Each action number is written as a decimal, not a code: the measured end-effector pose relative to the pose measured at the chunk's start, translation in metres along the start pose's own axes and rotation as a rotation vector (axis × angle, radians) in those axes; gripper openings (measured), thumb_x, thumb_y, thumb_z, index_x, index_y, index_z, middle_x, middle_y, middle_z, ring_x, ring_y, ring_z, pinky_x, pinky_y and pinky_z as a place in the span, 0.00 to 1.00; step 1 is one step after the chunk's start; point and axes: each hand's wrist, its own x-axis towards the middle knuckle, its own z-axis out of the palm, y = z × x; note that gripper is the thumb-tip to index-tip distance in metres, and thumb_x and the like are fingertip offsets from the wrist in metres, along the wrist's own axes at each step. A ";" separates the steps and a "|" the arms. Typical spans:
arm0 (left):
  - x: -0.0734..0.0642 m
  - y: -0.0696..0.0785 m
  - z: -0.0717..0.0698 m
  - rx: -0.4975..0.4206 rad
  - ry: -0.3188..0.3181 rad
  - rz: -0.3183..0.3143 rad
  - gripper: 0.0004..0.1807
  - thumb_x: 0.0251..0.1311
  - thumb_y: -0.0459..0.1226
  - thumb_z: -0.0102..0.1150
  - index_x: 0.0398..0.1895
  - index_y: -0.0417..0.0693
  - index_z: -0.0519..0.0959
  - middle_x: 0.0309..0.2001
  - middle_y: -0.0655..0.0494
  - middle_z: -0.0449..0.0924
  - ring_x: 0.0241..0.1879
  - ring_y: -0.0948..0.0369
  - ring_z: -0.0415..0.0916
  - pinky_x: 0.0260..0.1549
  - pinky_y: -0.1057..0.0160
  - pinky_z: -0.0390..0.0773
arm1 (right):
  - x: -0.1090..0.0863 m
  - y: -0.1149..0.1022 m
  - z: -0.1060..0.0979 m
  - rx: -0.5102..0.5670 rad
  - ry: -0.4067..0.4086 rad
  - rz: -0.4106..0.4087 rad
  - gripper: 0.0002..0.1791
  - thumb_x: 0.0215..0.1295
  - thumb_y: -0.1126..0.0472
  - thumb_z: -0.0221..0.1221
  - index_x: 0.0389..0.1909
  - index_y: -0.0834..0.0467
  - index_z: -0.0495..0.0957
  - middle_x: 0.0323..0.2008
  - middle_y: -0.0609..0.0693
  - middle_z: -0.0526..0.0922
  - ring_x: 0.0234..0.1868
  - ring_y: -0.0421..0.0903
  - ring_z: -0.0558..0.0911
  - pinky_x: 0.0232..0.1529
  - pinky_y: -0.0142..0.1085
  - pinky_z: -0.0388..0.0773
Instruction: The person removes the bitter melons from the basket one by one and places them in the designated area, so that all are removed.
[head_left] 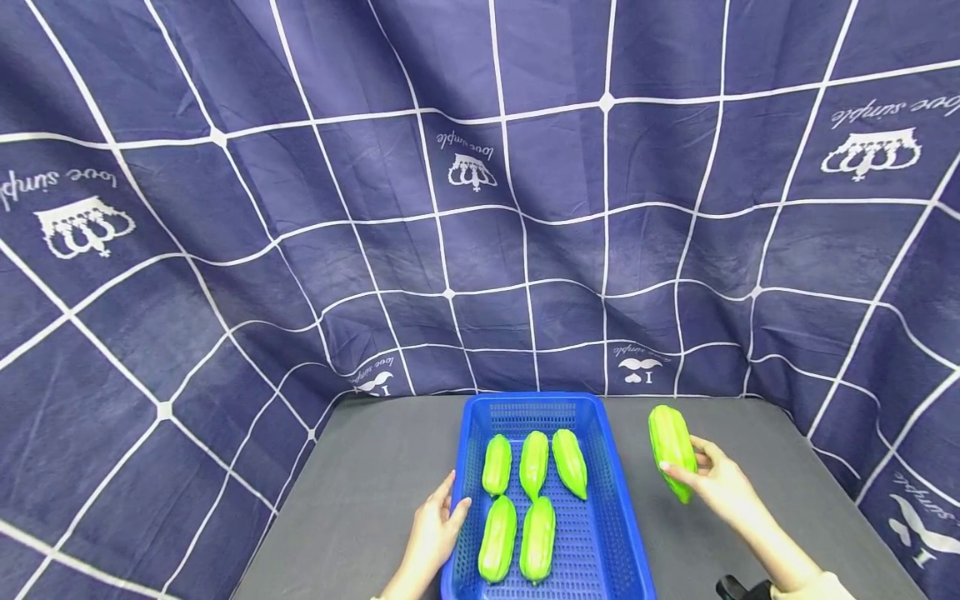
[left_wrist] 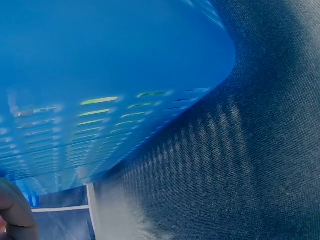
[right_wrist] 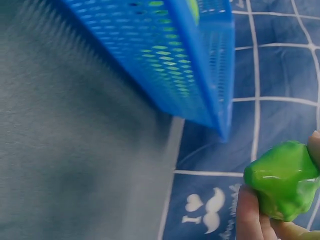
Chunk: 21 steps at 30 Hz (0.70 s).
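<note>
My right hand [head_left: 720, 483] holds a bright green, ribbed gourd [head_left: 670, 440] between thumb and fingers, right of the blue basket [head_left: 626, 500]. In the right wrist view the gourd [right_wrist: 282, 180] shows end-on, with fingertips at its sides. My left hand [head_left: 435, 525] grips the basket's left rim, thumb over the edge and fingers along the outside. A bent finger [left_wrist: 17, 210] shows beside the basket's slotted wall [left_wrist: 115, 55] in the left wrist view. Several similar green gourds lie inside: three in the far row, two in the near row, including one gourd [head_left: 537, 540] near the middle.
The basket stands on a dark grey tabletop [head_left: 352, 475]. A navy curtain [head_left: 562, 250] with white grid lines hangs behind and along both sides. Beside the right sleeve is a black object [head_left: 731, 587] at the bottom edge.
</note>
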 end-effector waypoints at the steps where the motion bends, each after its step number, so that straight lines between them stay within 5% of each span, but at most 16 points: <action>1: 0.000 0.000 0.000 -0.003 0.001 0.001 0.30 0.62 0.40 0.63 0.65 0.35 0.71 0.23 0.60 0.63 0.18 0.73 0.55 0.20 0.71 0.60 | 0.001 0.004 0.002 -0.010 0.002 0.002 0.46 0.62 0.51 0.65 0.68 0.76 0.56 0.55 0.74 0.76 0.53 0.62 0.81 0.44 0.38 0.77; 12: -0.002 -0.001 0.002 -0.046 -0.018 -0.015 0.31 0.63 0.40 0.62 0.66 0.34 0.70 0.21 0.64 0.61 0.16 0.74 0.54 0.18 0.72 0.60 | 0.006 0.043 0.020 -0.122 -0.034 0.042 0.46 0.60 0.50 0.65 0.65 0.80 0.57 0.52 0.76 0.77 0.51 0.66 0.80 0.48 0.54 0.74; 21: 0.002 -0.006 0.003 -0.024 -0.028 -0.028 0.31 0.64 0.41 0.61 0.67 0.37 0.69 0.19 0.66 0.59 0.15 0.74 0.55 0.17 0.71 0.62 | 0.003 0.066 0.036 -0.181 -0.058 0.078 0.46 0.57 0.51 0.68 0.61 0.81 0.59 0.47 0.76 0.78 0.44 0.62 0.81 0.45 0.55 0.75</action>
